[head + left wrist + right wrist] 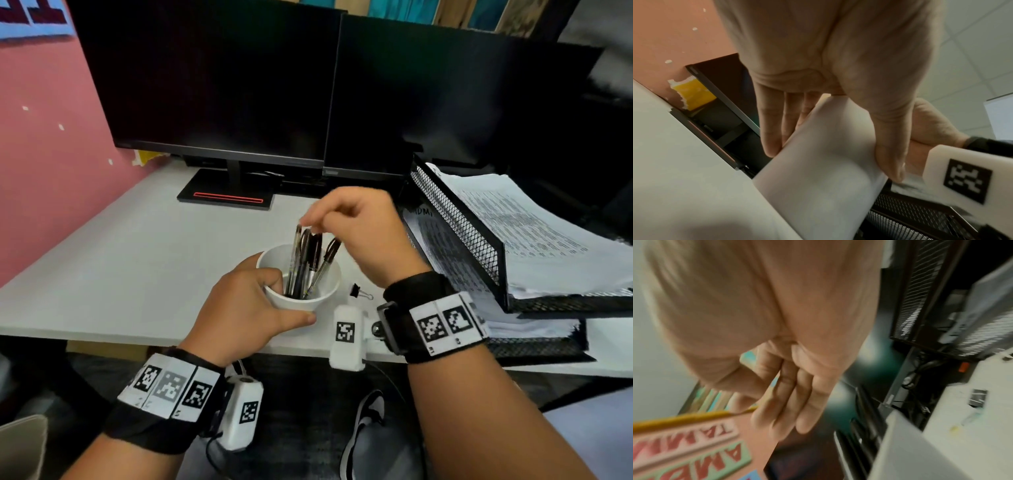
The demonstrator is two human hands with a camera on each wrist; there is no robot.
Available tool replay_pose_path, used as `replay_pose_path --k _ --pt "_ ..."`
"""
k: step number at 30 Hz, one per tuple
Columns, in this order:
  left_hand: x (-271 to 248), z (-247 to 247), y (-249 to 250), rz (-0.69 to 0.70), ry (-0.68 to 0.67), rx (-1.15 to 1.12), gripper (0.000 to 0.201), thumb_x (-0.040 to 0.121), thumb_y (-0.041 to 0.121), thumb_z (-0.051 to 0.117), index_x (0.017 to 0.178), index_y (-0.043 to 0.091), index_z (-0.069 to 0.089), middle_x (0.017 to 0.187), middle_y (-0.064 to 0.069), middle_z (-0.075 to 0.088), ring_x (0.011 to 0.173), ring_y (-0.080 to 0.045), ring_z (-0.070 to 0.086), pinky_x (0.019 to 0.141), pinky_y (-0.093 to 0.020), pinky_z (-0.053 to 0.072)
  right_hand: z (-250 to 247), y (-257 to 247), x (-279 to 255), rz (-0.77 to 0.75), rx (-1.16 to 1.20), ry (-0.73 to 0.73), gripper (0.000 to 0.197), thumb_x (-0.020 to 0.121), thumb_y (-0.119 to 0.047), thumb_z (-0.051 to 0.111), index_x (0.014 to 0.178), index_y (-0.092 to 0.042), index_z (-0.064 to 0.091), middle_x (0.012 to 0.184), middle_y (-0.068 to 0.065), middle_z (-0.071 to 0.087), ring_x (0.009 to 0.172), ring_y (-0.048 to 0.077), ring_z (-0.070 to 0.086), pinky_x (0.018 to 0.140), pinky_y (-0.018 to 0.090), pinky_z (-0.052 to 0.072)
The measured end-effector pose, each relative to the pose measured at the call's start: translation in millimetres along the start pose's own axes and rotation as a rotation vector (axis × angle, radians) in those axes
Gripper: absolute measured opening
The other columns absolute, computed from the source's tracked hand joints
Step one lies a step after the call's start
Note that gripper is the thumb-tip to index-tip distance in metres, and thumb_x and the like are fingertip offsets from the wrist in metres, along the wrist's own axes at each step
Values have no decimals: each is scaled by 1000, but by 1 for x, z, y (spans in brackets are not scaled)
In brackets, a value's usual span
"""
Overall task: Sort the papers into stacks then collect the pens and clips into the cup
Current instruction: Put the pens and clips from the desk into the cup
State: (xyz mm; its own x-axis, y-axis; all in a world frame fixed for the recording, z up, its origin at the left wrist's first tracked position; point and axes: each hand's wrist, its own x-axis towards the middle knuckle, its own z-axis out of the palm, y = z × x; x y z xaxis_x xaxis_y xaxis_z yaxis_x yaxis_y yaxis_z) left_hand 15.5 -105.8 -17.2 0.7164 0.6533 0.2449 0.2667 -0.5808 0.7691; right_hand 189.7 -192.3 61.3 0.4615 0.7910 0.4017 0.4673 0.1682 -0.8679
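A white cup (301,303) stands near the front edge of the white desk (120,257), with several dark and clear pens (308,263) upright in it. My left hand (270,298) grips the cup, thumb on the near wall and fingers hooked over the rim; the left wrist view shows the cup (818,178) between thumb and fingers. My right hand (310,221) hovers over the cup with curled fingers, pinching the top of the leftmost pen. The right wrist view is blurred, with the right hand (789,402) above the pens (865,418). A black binder clip (359,292) lies just right of the cup.
Two dark monitors (222,85) stand along the back of the desk. A black mesh tray (479,246) with a stack of printed papers (534,233) sits at the right, over a lower tray (534,346). A pink wall (41,171) borders the left.
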Motion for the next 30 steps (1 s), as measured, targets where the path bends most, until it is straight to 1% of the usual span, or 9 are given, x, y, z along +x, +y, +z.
replay_pose_path --k 2,4,5,8,11,16,22,27,30 --pt "0 1 -2 -12 -2 9 54 54 43 99 55 20 50 98 19 62 91 1 61 67 -20 40 -20 20 1 111 2 185 27 89 4 59 78 -13 76 85 13 76 82 28 72 72 38 62" --pt "-1 0 -4 -18 -2 21 54 54 43 99 55 20 50 99 19 62 93 2 61 68 -20 41 -37 45 0 332 -178 204 14 92 -3 65 91 -12 76 90 13 73 78 24 69 68 38 63" --pt "-1 0 -4 -21 -1 26 53 55 43 98 55 19 51 98 19 62 92 3 61 68 -20 40 -43 58 -3 463 -312 129 11 92 -9 69 100 -14 75 95 9 72 80 23 69 71 41 64" --pt "-2 -2 -6 -38 8 33 54 54 43 98 56 17 51 98 19 62 90 5 61 68 -19 41 -43 90 -18 704 -669 -228 38 89 -29 75 126 -24 65 123 -3 61 106 20 64 93 39 57" --pt "-3 -2 -10 -45 8 17 52 53 43 98 58 19 53 101 20 63 93 4 62 70 -23 43 -25 104 -26 681 -808 -353 51 88 -28 73 136 -27 60 139 1 48 121 23 59 103 34 49" --pt "-6 -8 -12 -72 20 28 52 52 43 98 59 19 52 95 16 63 88 -1 63 69 -25 43 -6 107 -17 625 -921 -317 23 91 -4 58 107 -11 73 115 7 69 107 27 67 96 37 57" --pt "-9 -14 -13 -72 21 24 49 53 41 98 56 23 53 93 16 62 84 0 62 66 -24 41 -4 101 -21 654 -776 -224 14 86 -6 67 94 -13 76 101 4 74 96 23 71 88 35 61" --pt "-10 -14 -18 -78 6 14 49 53 41 98 56 24 53 95 15 63 86 -4 63 67 -25 42 -10 73 -24 567 -272 -39 6 85 -17 77 88 -21 79 76 -8 70 64 13 60 51 22 44" --pt "-9 -11 -19 -78 -4 8 50 54 41 99 56 24 52 95 16 63 87 -4 63 67 -25 41 -9 37 -21 438 72 57 6 88 -7 73 89 -11 78 77 1 70 63 18 56 45 26 41"
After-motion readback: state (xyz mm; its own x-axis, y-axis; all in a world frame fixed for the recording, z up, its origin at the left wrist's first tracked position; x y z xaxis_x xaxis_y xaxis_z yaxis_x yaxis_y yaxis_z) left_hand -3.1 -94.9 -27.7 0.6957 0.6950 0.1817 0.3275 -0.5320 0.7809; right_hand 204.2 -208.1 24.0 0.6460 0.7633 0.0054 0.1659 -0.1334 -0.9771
